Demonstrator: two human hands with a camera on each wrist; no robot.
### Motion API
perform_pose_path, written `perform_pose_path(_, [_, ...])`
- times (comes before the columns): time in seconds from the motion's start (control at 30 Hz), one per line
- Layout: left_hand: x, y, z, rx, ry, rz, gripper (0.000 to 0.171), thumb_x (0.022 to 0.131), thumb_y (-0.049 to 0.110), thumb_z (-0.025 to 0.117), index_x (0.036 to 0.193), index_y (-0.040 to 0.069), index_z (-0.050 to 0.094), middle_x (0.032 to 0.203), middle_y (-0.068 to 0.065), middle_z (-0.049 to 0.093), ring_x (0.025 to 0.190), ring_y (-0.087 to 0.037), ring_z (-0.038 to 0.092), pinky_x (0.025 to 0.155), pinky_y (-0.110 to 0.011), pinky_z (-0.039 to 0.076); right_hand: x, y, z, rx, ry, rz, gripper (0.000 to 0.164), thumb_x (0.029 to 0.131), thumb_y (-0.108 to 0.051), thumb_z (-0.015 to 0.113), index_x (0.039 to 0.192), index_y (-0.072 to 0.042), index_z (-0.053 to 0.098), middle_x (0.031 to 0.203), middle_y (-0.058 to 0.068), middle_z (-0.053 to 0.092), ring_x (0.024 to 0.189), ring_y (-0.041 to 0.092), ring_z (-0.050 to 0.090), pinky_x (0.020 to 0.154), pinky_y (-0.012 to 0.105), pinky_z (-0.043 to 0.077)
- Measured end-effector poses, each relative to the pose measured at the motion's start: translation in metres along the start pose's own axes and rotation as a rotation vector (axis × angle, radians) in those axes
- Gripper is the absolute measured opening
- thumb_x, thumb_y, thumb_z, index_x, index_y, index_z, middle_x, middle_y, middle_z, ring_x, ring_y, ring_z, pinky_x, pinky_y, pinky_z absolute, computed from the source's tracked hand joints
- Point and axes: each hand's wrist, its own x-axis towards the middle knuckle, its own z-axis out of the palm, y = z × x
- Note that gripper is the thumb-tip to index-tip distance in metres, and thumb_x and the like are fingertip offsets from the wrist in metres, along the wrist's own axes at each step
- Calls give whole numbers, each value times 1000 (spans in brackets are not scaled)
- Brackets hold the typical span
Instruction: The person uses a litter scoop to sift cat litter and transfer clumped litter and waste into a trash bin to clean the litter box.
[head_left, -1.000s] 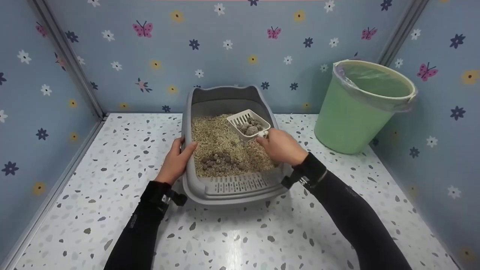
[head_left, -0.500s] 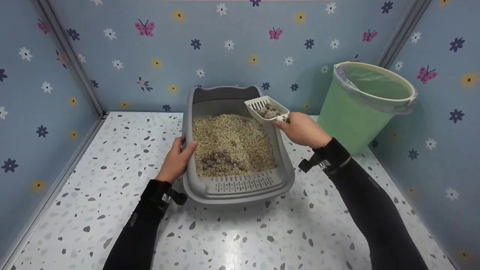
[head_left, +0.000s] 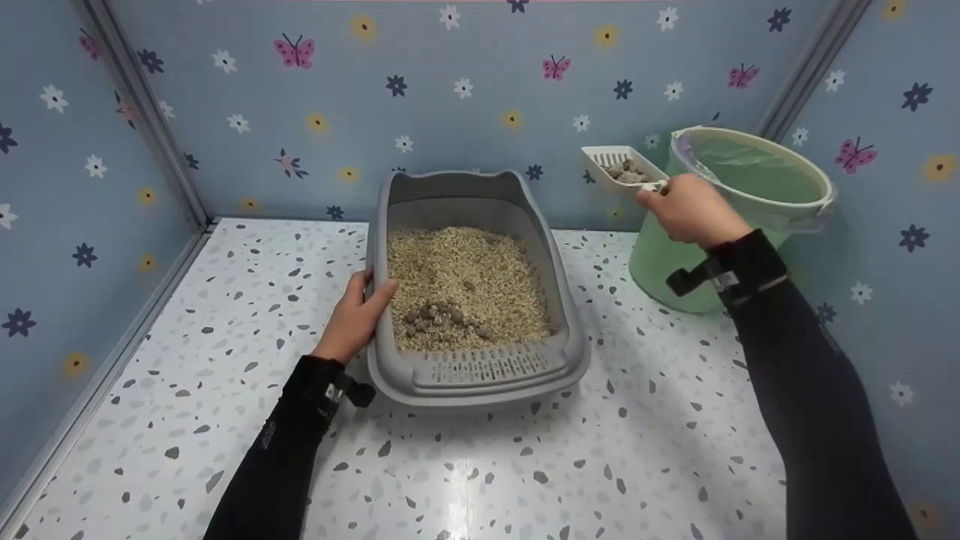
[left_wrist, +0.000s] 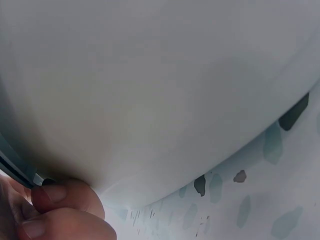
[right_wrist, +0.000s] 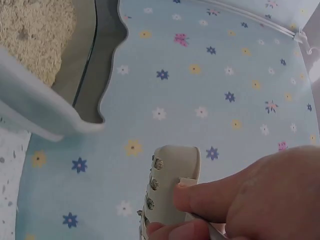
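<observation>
My right hand point(head_left: 691, 211) grips the handle of a white slotted litter scoop point(head_left: 600, 155), raised just left of the bin's rim. Several greyish-brown clumps point(head_left: 628, 172) lie in the scoop. In the right wrist view, my thumb point(right_wrist: 210, 198) presses on the scoop's handle end and bits poke through its slots. My left hand point(head_left: 352, 319) holds the left rim of a grey litter box point(head_left: 381, 352), thumb over the edge. Its curled fingers point(left_wrist: 70, 205) show against the box's outer wall in the left wrist view. Pale litter point(head_left: 480, 262) fills the box, with a dark pile of clumps point(head_left: 442, 319) near the front.
A green bin point(head_left: 667, 274) lined with a clear bag stands at the back right, partly behind my right hand. Blue flowered walls point(head_left: 480, 45) enclose the back and sides. The floor point(head_left: 465, 465) is white with grey specks.
My right hand has lifted the loaded scoop out from over the litter box and carried it right, up to the bin. My left hand stays on the box rim.
</observation>
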Motion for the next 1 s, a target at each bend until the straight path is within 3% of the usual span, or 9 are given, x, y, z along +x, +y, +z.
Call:
perform_pose_path(0.13, [0,1,0,9,22,-9,94,110,70,55,178,13,22,173,-25,37,148,-42,48,124,-59,38,3,18,-23,-4,25,75,52,118,-46,47,105,0,65,65,-4,46,55,11,46,50,30,40])
perform_pose_path(0.43, [2,1,1,16,27,-3,94,109,72,55,177,14,25,169,-25,41,145,-41,50,123,-58,39,5,58,-57,33,70,164,46,117,-42,48,102,0,60,64,-4,52,55,11,51,50,31,44])
perform_pose_path(0.7, [3,1,2,15,26,-1,91,110,69,56,175,12,28,167,-24,43,143,-41,50,121,-57,40,13,85,-66,52,121,193,36,114,-32,50,106,3,57,64,-3,52,51,11,51,47,29,45])
perform_pose_path(1.0, [-2,4,0,-23,-4,-5,94,111,68,55,180,16,17,178,-21,30,154,-40,43,126,-59,35,19,100,-66,-101,190,181,38,110,-27,50,79,-5,55,63,-1,54,53,16,51,50,30,43])
